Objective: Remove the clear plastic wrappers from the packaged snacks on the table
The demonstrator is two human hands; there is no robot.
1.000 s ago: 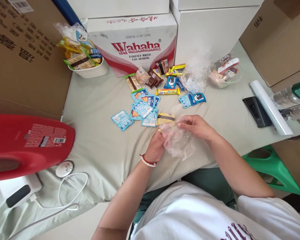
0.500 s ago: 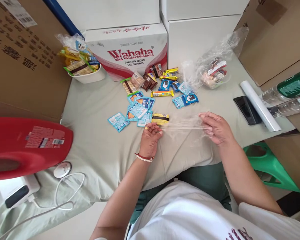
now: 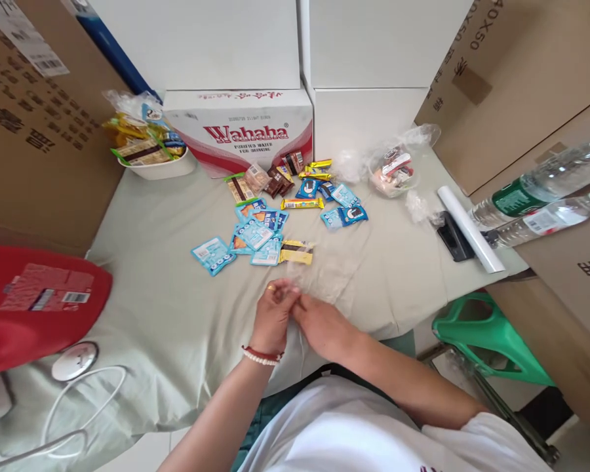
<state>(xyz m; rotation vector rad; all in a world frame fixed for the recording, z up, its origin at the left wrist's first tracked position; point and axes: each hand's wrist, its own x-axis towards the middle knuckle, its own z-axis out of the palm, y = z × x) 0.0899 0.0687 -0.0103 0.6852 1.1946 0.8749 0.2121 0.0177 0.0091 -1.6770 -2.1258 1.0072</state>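
Observation:
A clear plastic bag (image 3: 332, 272) lies spread over the cloth, its near edge pinched by both hands. My left hand (image 3: 274, 308), with a ring and a beaded bracelet, grips that edge with closed fingers. Pressed against it, my right hand (image 3: 323, 326) pinches the same edge; its fingertips are partly hidden. Just beyond the hands, a yellow snack packet (image 3: 297, 252) is partly under the bag. Beside it is a pile of light-blue snack packets (image 3: 255, 233), with one blue packet (image 3: 214, 255) apart at the left.
Behind are more wrapped snacks (image 3: 302, 204), a Wahaha carton (image 3: 248, 137), a filled white basket (image 3: 160, 168) and a clear tub (image 3: 393, 180). Plastic bottles (image 3: 535, 219), a white roll (image 3: 471, 229) and a black phone-like object (image 3: 450, 239) lie right. A red container (image 3: 49, 301) stands left.
My right hand has moved left and nearer to me, meeting my left hand at the bag's edge. The stretched bag now hangs slack across the cloth. The view has shifted too.

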